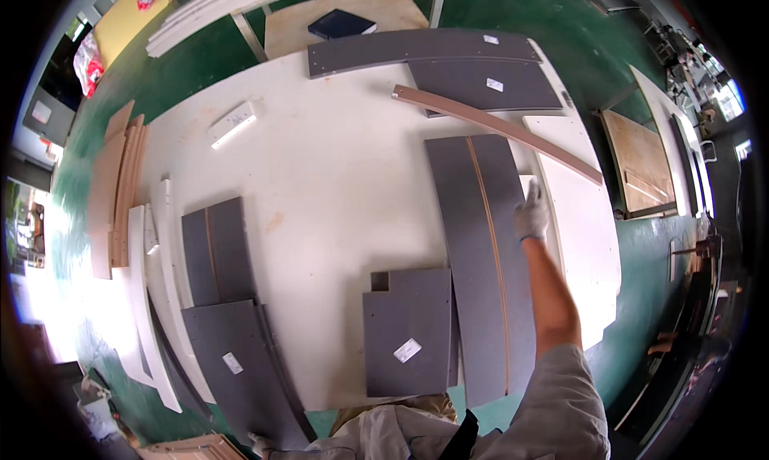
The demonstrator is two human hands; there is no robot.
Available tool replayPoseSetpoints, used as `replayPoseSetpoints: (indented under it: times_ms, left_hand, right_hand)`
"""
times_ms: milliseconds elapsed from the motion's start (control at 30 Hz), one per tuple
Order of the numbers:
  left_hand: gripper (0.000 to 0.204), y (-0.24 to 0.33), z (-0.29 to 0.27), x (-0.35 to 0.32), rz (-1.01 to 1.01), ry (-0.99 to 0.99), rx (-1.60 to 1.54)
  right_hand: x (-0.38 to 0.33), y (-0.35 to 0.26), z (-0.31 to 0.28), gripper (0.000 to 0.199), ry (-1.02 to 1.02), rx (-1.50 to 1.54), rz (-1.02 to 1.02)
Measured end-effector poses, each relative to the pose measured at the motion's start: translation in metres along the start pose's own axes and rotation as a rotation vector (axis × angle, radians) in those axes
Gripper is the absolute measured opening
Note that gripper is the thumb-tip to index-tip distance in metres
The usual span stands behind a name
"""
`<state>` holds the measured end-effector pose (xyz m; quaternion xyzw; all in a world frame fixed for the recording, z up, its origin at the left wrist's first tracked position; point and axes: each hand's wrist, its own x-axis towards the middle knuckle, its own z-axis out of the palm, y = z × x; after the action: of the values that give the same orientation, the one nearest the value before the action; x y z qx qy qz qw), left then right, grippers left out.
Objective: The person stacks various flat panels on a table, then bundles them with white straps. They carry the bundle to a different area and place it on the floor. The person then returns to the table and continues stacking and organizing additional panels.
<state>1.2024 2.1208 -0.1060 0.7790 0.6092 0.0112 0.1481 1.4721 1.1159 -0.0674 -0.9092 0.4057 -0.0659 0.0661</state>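
Note:
My right hand (533, 215), in a pale glove, reaches to the right long edge of a dark grey panel (473, 260) with a brown stripe running down it. Its fingers point away from me, stretched out, beside a small white piece (526, 185). Low in the picture, my left hand (260, 444) is at the near end of a labelled dark grey panel (236, 356); its fingers are mostly hidden. Between my arms lies a notched grey panel (408, 324) with a white label. Beyond the labelled left panel is a shorter striped grey panel (218, 248).
A white-topped table (320, 188) carries everything. Far right, a brown strip (497, 125) lies slanted near grey panels (424, 50) and white boards (577, 212). At left are stacked pinkish-brown boards (116, 192) and white strips (152, 300). A white block (233, 124) stands alone.

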Motion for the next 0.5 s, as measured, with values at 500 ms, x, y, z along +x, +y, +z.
replayPoseSetpoints:
  times_ms: [500]
  left_hand:
    - [0.089,0.158,-0.018,-0.107,-0.033,-0.260,0.331]
  right_hand:
    - [0.230,0.034,0.039,0.033,-0.118,-0.370,-0.487]
